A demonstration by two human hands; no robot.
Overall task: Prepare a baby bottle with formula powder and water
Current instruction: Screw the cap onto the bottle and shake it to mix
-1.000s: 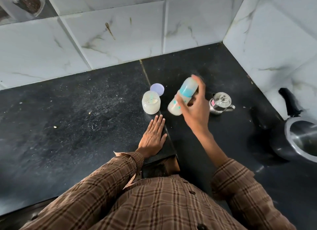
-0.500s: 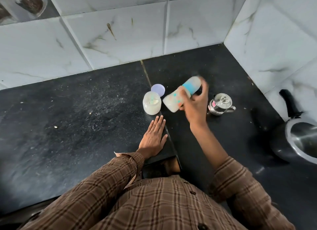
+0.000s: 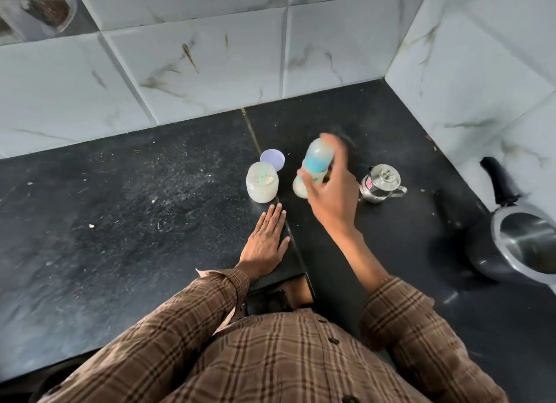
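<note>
R hand [image 3: 329,198] gripped the baby bottle [image 3: 316,166] above the counter [image 3: 120,210], tilted, btwn formula jar [image 3: 261,186] & steel pot [image 3: 380,183]; L hand [image 3: 266,244] lay flat, fingers straight, near jar.

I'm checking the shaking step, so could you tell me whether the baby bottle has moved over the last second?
Yes. The baby bottle in the right hand has swung back upright, away from the formula jar.
</note>
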